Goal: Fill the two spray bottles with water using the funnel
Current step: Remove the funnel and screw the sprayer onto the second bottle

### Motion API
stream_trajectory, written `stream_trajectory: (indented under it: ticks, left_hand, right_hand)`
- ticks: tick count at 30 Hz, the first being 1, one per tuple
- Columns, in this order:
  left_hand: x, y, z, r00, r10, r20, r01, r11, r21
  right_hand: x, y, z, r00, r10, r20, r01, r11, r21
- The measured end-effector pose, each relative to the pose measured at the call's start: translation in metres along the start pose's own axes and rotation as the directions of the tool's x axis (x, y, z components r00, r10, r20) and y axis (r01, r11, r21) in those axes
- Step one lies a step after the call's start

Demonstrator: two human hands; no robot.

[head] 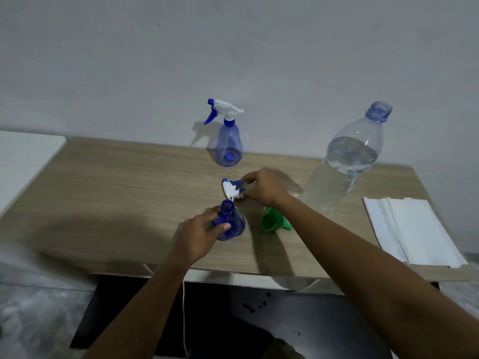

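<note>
My left hand [201, 233] grips a blue spray bottle [232, 221] with its neck uncapped, standing near the table's front edge. Just beyond it my right hand [264, 187] holds the white and blue spray head [231, 189] low over the table. A green funnel [273, 222] lies on its side under my right forearm. A second blue spray bottle [229, 141] stands at the back by the wall with its spray head on. A large clear water bottle [347, 161], uncapped and partly full, stands at the right.
A stack of white paper towels [412, 229] lies at the table's right front corner. The wooden table [116, 190] meets a grey wall behind. A white surface [23, 161] adjoins the table at the left.
</note>
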State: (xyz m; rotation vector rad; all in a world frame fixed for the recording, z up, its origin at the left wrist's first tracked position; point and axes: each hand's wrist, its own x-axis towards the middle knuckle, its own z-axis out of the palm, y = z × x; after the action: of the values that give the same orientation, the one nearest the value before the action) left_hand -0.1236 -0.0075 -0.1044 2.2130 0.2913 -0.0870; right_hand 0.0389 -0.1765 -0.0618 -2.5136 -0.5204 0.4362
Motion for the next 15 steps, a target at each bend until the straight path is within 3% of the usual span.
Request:
stream_trajectory:
  ticks: [3,7,15]
  left_hand:
    - [0.002,0.003,0.000,1.000,-0.005,0.017,0.005,1.000,-0.024]
    - [-0.002,0.007,-0.001,1.000,0.000,-0.006,0.000,1.000,-0.020]
    - [-0.003,0.009,-0.006,0.999,0.040,0.010,-0.040,0.999,-0.036]
  right_hand:
    - [0.017,-0.001,0.010,0.996,-0.011,0.090,0.021,0.993,-0.114]
    - [0.025,-0.003,0.021,0.993,-0.052,0.106,0.080,0.955,-0.284]
    - [0.023,-0.007,0.015,0.988,-0.103,0.119,0.130,0.961,-0.246]
